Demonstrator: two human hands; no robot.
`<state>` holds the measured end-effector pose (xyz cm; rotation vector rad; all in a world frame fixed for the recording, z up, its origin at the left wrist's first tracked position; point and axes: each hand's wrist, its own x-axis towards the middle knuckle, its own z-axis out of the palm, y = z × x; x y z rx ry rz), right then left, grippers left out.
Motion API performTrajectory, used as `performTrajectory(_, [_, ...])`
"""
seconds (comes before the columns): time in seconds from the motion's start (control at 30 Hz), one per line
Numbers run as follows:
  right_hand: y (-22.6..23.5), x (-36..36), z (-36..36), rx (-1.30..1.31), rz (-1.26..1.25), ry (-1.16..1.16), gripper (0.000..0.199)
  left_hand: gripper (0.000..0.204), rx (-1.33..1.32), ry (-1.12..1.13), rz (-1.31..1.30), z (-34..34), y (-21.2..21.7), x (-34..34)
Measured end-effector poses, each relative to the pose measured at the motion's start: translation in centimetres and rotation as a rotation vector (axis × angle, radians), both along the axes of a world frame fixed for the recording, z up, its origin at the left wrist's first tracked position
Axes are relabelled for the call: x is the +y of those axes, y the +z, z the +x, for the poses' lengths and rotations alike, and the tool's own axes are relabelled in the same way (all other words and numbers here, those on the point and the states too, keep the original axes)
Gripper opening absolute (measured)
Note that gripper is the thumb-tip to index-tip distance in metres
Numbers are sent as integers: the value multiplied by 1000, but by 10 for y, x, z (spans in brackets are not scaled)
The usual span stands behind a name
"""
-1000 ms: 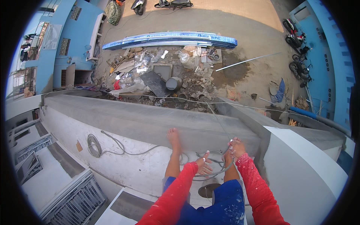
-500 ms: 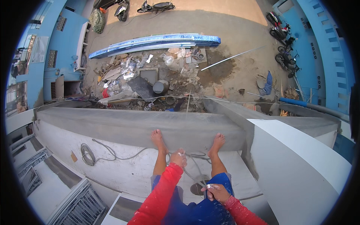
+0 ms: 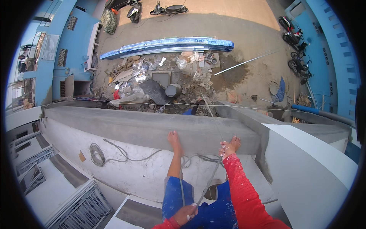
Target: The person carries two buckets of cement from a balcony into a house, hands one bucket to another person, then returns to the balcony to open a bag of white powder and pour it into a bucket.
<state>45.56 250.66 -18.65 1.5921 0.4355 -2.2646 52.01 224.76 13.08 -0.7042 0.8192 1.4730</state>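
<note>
A grey rope point(image 3: 209, 183) runs taut between my two hands. My right hand point(image 3: 228, 149), stretched forward beside my right foot, is closed around it. Close to my blue shorts, my left hand point(image 3: 185, 213) also grips the rope. From the right hand a thin line of it drops over the grey concrete ledge point(image 3: 145, 124) toward the rubble below; what hangs at its end cannot be made out. A slack length falls from near my left hand past my left leg, joining loose loops by my feet.
My bare feet stand on the ledge, high above a yard. A rope coil point(image 3: 97, 155) lies left on the white surface. Below are a grey bucket point(image 3: 173, 90), debris, long blue-wrapped panels point(image 3: 167, 45) and parked motorbikes. A white curved wall point(image 3: 312, 160) rises right. A thin wire crosses beyond the ledge.
My right hand has gone from my lap forward over the ledge and grips the rope there. My left hand has drawn back toward my lap. The view has shifted slightly left.
</note>
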Motion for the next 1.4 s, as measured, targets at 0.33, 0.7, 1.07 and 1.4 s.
performTrajectory(0.33, [267, -28, 45, 79, 629, 1285, 28, 99, -520, 477, 131, -79, -219, 82])
performTrajectory(0.7, [320, -1, 97, 112, 101, 1490, 24, 20, -342, 838, -228, -13, -297, -11])
performTrajectory(1.07, [135, 39, 27, 14, 603, 1265, 25, 11, -366, 678, -301, -39, -211, -11])
performTrajectory(1.4, [-6, -114, -9, 73, 710, 1194, 34, 8, 30, 260, -512, -22, -136, -23])
